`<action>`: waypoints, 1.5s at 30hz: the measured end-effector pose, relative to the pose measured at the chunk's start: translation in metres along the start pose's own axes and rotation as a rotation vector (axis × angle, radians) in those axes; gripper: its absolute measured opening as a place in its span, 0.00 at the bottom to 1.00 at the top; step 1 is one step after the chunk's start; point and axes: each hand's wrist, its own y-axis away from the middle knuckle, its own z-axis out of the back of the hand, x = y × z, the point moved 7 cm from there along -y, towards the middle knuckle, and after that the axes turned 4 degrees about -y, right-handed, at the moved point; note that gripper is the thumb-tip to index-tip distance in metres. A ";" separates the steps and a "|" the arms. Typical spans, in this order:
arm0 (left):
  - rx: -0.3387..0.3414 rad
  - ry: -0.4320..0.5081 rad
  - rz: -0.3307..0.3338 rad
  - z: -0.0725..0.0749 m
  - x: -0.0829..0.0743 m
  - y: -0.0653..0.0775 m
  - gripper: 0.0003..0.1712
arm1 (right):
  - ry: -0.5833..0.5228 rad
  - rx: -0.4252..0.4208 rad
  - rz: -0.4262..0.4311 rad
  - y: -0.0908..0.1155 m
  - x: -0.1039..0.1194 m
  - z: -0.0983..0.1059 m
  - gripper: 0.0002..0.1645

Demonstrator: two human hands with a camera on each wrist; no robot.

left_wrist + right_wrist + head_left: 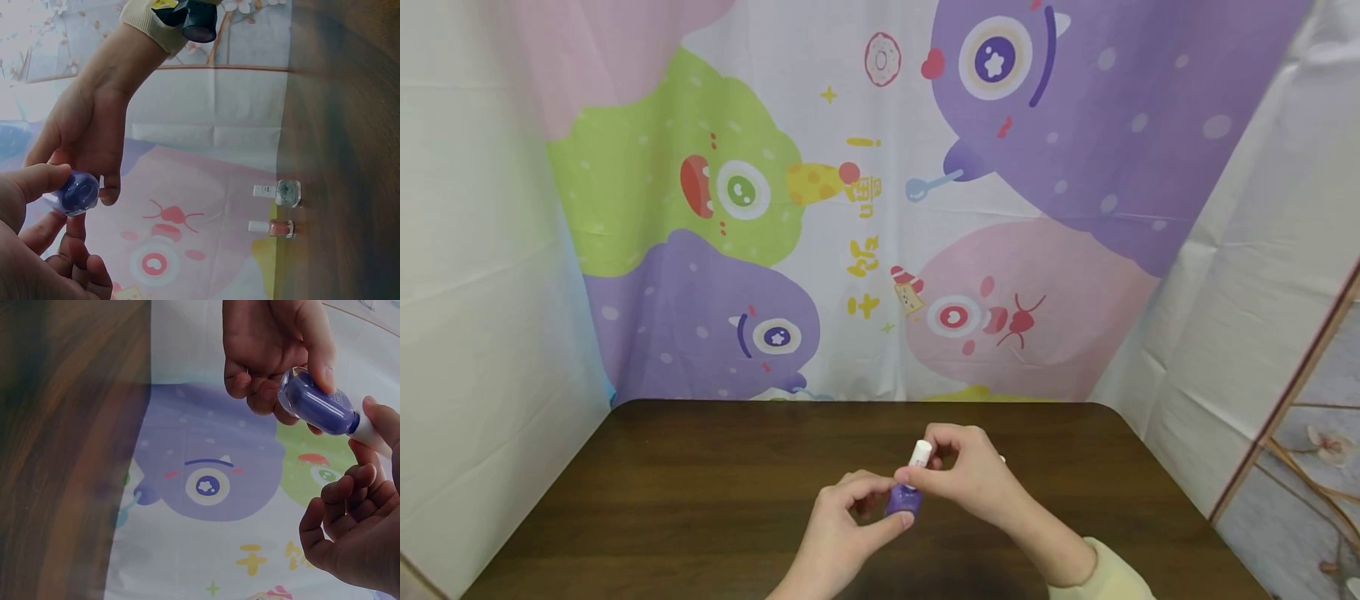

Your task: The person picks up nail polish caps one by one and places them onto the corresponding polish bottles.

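A nail polish bottle (904,499) with purple polish is held above the table in the head view, tilted, its white cap (921,453) uppermost. My left hand (844,527) pinches the glass body between thumb and fingers. The thumb and fingers of my right hand (976,473) grip the white cap. In the right wrist view the purple bottle (322,407) shows side-on, with the cap still at its neck. From the left wrist the rounded base of the bottle (78,192) faces the camera.
Two more nail polish bottles stand on the dark wooden table (700,483): a greenish glittery one (288,193) and a reddish one (281,229), both white-capped. Behind the table hangs a cartoon-printed curtain (887,358), with white cloth (482,250) at the sides.
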 end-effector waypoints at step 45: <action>0.052 0.009 -0.044 0.000 -0.004 0.002 0.13 | -0.189 0.139 0.182 0.003 0.017 0.005 0.09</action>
